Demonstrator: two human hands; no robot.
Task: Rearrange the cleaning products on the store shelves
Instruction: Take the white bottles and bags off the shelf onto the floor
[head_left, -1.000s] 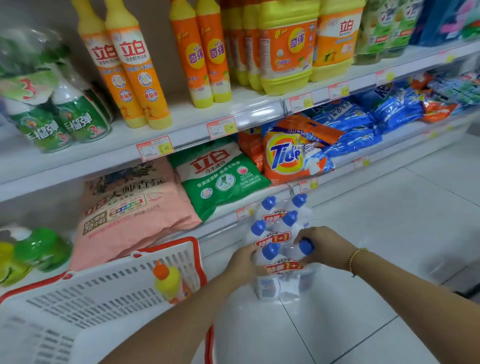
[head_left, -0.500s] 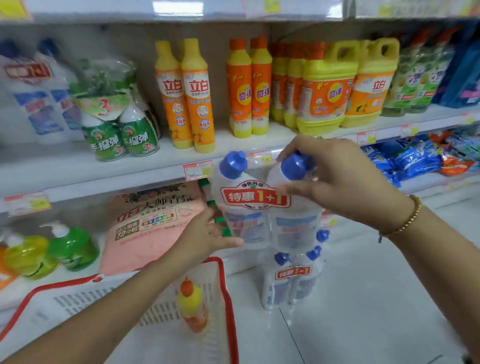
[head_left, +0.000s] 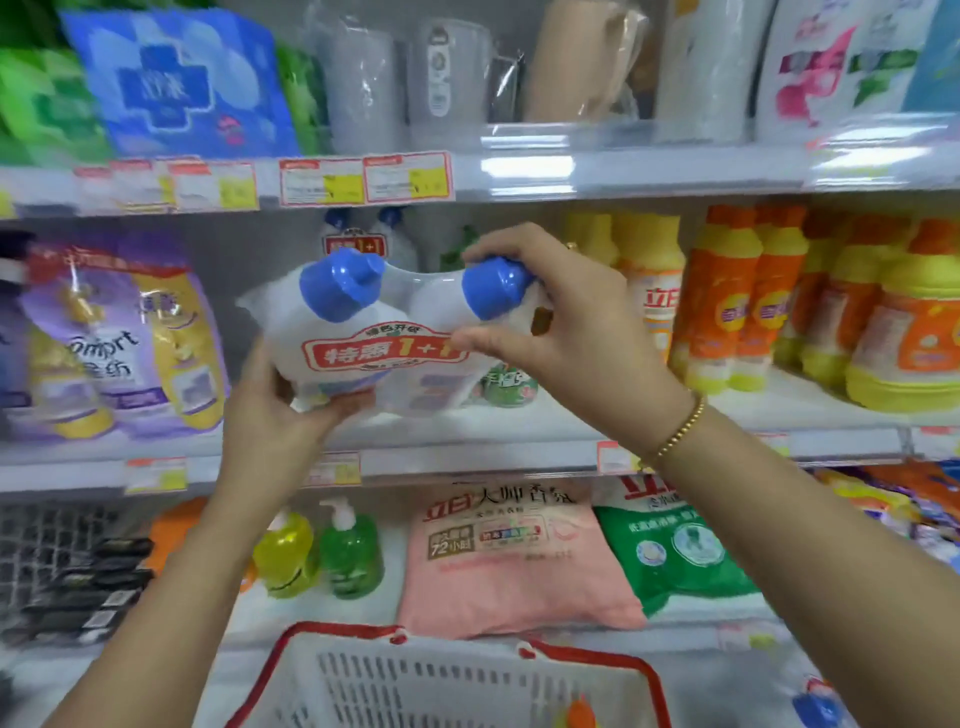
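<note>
Twin-pack (head_left: 363, 343) in L hand (head_left: 275, 415), R hand (head_left: 561, 332); basket (head_left: 332, 631) holds prob. btl (head_left: 581, 712).

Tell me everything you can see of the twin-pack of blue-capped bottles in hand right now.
The twin-pack is two white plastic bottles with angled blue caps, bound in clear film with a red-and-white 1+1 promo label. It is held tilted, caps leaning toward the camera, in front of the middle shelf. The left hand grips its base from below; the right hand pinches the right bottle's neck at the cap. A similar pack stands on the shelf behind it.
</note>
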